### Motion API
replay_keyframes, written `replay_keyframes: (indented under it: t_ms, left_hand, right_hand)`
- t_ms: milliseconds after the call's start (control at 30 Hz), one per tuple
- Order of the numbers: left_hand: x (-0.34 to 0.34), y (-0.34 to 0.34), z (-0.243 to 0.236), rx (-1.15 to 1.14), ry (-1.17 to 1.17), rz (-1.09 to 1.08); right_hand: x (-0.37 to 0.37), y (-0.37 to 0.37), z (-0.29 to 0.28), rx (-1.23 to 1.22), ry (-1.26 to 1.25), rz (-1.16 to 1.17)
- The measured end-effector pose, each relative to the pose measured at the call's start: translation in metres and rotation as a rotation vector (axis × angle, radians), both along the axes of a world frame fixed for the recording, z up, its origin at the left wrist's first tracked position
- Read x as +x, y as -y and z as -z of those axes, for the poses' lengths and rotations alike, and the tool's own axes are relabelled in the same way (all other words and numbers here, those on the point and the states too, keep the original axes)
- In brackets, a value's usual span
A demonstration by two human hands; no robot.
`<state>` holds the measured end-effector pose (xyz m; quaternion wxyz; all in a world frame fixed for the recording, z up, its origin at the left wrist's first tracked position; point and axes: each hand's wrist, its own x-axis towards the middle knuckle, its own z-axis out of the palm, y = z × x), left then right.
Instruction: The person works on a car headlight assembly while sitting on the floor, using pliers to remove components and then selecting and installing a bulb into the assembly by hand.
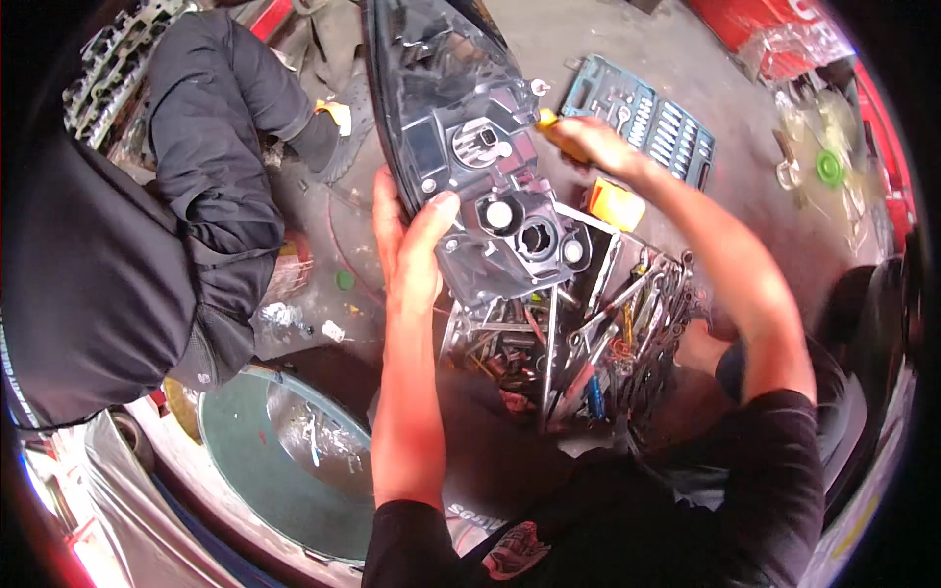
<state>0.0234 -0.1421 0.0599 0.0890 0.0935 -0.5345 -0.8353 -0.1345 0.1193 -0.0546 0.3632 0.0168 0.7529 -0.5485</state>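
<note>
A car headlight unit (pixel 510 186) is held up tilted in front of me, its dark back housing with round bulb sockets facing me. My left hand (pixel 414 240) grips its lower left edge, thumb on the housing and fingers behind. Beside the housing's upper right side, my right hand (pixel 593 145) is closed around a small yellow thing (pixel 547 120); only its end shows, so its kind is unclear. Past that hand lies an open blue-green socket set case (pixel 676 147). A yellow packet or cloth (pixel 616 204) rests just below my right forearm.
An open toolbox tray (pixel 549 363) full of wrenches and loose hand tools is below the headlight. At left sits another person in dark trousers (pixel 216 147). A round green tub (pixel 240 461) stands lower left. Clear plastic wrap (pixel 828 137) and a green ring (pixel 830 169) lie right.
</note>
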Motion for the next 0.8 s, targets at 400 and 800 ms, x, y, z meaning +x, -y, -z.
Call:
replay_keyframes:
  t_ms: [400, 800]
  left_hand:
    - [-0.025, -0.017, 0.026, -0.005, -0.083, 0.261]
    - [-0.017, -0.045, 0.04, -0.156, -0.115, 0.305]
  right_hand:
    - [0.163, -0.084, -0.255, -0.063, 0.362, -0.021]
    - [0.184, -0.082, -0.245, -0.297, 0.377, 0.063]
